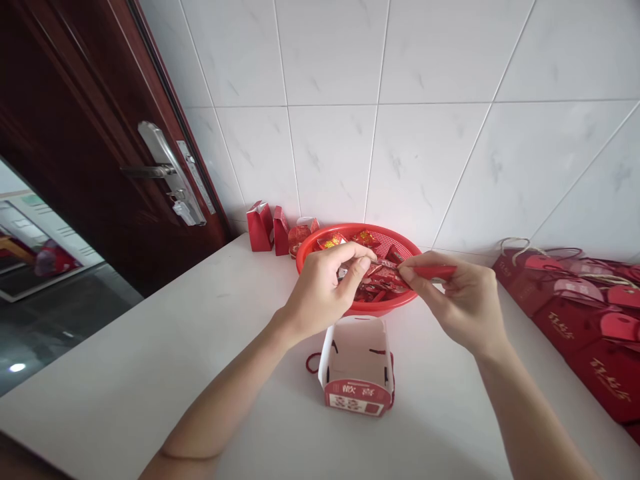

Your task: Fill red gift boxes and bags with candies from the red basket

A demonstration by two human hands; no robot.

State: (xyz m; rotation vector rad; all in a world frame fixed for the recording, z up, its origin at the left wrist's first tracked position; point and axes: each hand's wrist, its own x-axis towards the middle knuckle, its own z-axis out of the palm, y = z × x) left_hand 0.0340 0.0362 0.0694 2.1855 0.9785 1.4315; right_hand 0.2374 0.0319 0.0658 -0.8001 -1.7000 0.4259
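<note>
Above the red plastic basket (pixel 373 307), my left hand (pixel 325 283) has thumb and forefinger pinched at one end of a shiny red wrapped packet (pixel 384 265). My right hand (pixel 463 293) is closed too, its thumb and forefinger at the packet's other end. A smooth red strip (pixel 434 271) shows between the right fingers; I cannot tell whether it is part of the packet. Several red wrapped sweets (pixel 373 287) fill the basket below. Nearer to me stands an open-topped red and white gift box (pixel 356 393), its inside bare, with dark red cord loops at its sides.
Small red paper boxes (pixel 261 228) stand by the tiled wall (pixel 330 153), left of the basket. Red gift bags (pixel 565 313) with rope handles crowd the white table's (pixel 240 380) right side. A dark red door (pixel 95 107) with a metal handle is at the left.
</note>
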